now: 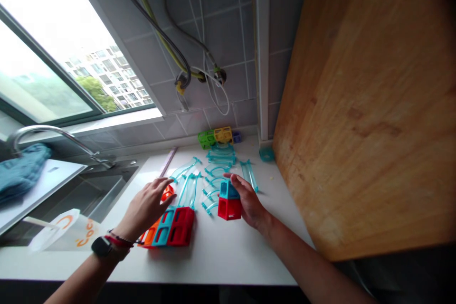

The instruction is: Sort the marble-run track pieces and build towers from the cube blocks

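Note:
My right hand (pixel 250 202) grips a joined pair of hollow toy blocks: a blue block (pixel 229 190) on top of a red block (pixel 230 209). My left hand (pixel 151 202) is over the counter, its thumb and fingers apart. A small orange-red block (pixel 167 193) shows in the gap between them; whether they touch it I cannot tell. Below that hand stands a row of stacked hollow blocks (pixel 182 228) in orange, blue and red, partly covered by the wrist. Several clear teal track pieces (pixel 185 190) lie between and beyond my hands.
Green and yellow blocks (pixel 223 136) stand by the tiled wall. A wooden board (pixel 370 114) rises at the right. At the left are a sink (pixel 107 194) with a tap (pixel 53 128), a teal cloth (pixel 23 171) and a plastic cup with a straw (pixel 67 230). Hoses hang above.

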